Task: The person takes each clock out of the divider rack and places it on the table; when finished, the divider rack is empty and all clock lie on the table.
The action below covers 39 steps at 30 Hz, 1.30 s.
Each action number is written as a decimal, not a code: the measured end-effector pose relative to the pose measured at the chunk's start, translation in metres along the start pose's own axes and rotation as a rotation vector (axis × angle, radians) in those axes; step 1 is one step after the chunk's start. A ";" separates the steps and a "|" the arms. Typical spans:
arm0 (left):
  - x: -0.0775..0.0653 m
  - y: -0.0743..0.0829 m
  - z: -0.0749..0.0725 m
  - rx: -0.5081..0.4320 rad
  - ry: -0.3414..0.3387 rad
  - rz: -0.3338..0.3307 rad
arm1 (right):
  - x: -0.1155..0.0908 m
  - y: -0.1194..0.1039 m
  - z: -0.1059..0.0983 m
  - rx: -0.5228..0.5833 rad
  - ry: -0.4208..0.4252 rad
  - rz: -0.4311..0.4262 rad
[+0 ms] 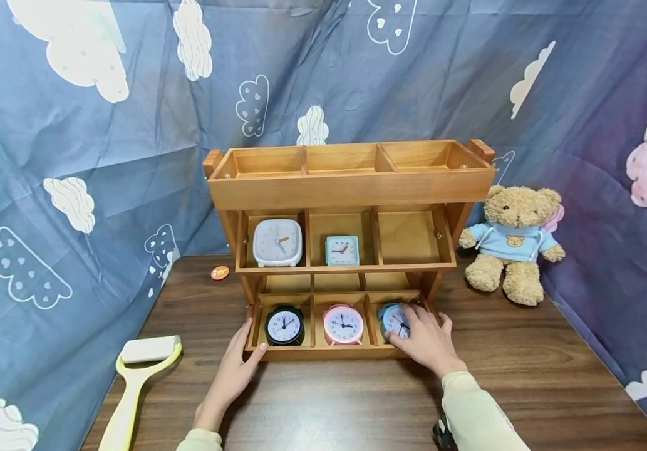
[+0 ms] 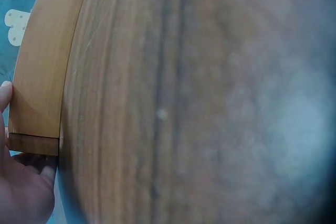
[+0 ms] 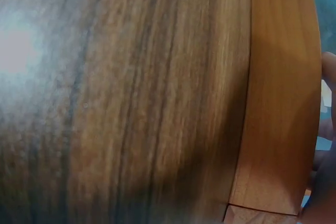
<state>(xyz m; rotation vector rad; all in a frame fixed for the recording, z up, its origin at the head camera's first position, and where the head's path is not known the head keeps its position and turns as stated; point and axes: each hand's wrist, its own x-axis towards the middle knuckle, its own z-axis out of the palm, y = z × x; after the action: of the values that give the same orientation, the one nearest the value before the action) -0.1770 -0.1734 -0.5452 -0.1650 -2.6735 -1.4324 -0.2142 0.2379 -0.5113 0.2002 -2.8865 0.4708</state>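
A three-tier wooden rack [image 1: 351,191] stands on the table, each tier split into three compartments. In the bottom tier sit a black alarm clock [image 1: 284,326], a pink alarm clock [image 1: 343,325] and a blue alarm clock [image 1: 394,321]. My left hand [image 1: 234,369] grips the bottom tier's front left corner, thumb at the front rim and fingers along the side. Over the right compartment, my right hand [image 1: 429,338] holds the blue clock, covering part of its dial. Both wrist views show mostly the tabletop and the tier's front board [image 3: 281,93], with fingers at the edge.
The middle tier holds a white square clock [image 1: 277,242] and a small turquoise clock [image 1: 342,250]. A teddy bear [image 1: 512,244] in a blue hoodie sits right of the rack. At the left lie a yellow-handled lint roller [image 1: 131,388] and a small orange disc [image 1: 220,272]. Cloud-patterned cloth hangs behind.
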 end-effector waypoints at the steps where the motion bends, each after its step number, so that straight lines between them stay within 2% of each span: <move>1: 0.000 0.000 0.000 -0.001 0.000 0.003 | 0.001 0.001 0.001 0.000 0.008 -0.003; 8: 0.000 -0.003 0.000 0.006 0.007 0.042 | 0.004 0.007 0.006 0.028 0.065 -0.032; 14: -0.001 -0.006 -0.001 0.024 0.009 0.062 | 0.000 0.004 0.003 0.105 0.173 -0.073; 20: -0.003 -0.007 -0.001 0.029 0.017 0.058 | -0.003 -0.006 -0.032 0.226 0.196 -0.074; 24: -0.003 -0.006 0.000 0.027 0.008 0.052 | -0.013 -0.002 -0.061 0.225 0.208 -0.061; 28: -0.003 -0.006 0.001 0.023 0.015 0.044 | -0.024 0.013 -0.081 0.191 0.222 -0.049; 32: -0.002 -0.005 0.002 0.026 0.019 0.051 | -0.029 0.037 -0.094 0.159 0.218 -0.021; 35: -0.002 -0.004 0.003 0.023 0.019 0.057 | -0.029 0.060 -0.096 0.144 0.213 0.013; 39: -0.001 -0.004 0.004 0.018 0.029 0.070 | -0.026 0.090 -0.087 0.124 0.182 0.070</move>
<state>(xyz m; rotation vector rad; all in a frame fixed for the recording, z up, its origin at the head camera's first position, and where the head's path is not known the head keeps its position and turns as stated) -0.1769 -0.1723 -0.5506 -0.2318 -2.6292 -1.3794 -0.1878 0.3538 -0.4633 0.0711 -2.6961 0.6456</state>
